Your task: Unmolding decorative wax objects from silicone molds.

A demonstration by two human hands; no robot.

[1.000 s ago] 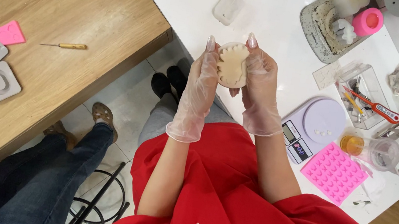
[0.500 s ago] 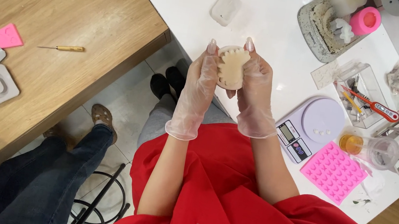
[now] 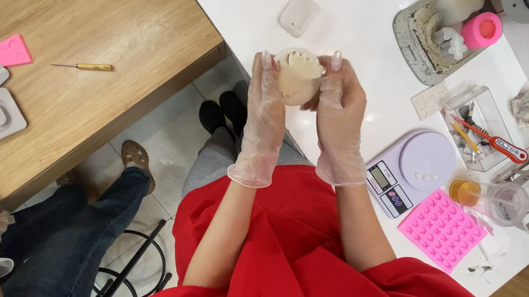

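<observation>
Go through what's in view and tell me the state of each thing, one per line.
Left hand: gloved, gripping the round beige mold.
Right hand: gloved, gripping it too.
Round beige mold: held up between both hands.
Kitchen scale: a few small white pieces on it.
Pink silicone mold: flat on the table.

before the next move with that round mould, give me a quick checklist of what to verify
1. Both hands on the round mould: ok, left hand and right hand have a grip from either side.
2. Gloves on both hands: ok.
3. Mould lifted off the white table: ok.
4. Scale pan free of large things: ok, only small white bits.
5. Pink tray within reach: ok.
6. Mould's contents set: cannot tell.
</observation>
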